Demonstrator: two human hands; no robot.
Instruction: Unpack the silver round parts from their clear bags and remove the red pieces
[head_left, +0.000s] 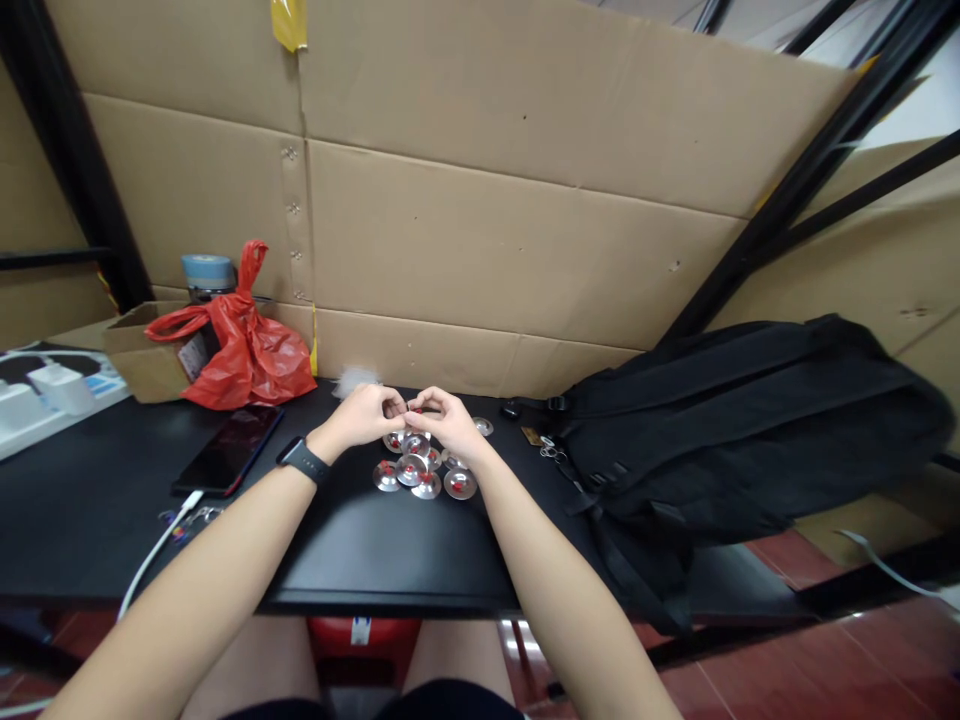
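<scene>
My left hand and my right hand meet fingertip to fingertip above the black table. Both are closed in a pinch, with a bit of red cord showing between them. Whether a metal disc hangs from that cord is hidden by my fingers. Just under and in front of the hands lie several small silver finger cymbals, domed discs with red cord at their centres. Some overlap in a loose pile; one finger cymbal lies at the right front, and another sits beyond my right wrist.
A black backpack covers the table's right side, with keys beside it. To the left are a charging phone, a red plastic bag, a cardboard box and a power strip. Clear plastic lies behind my left hand.
</scene>
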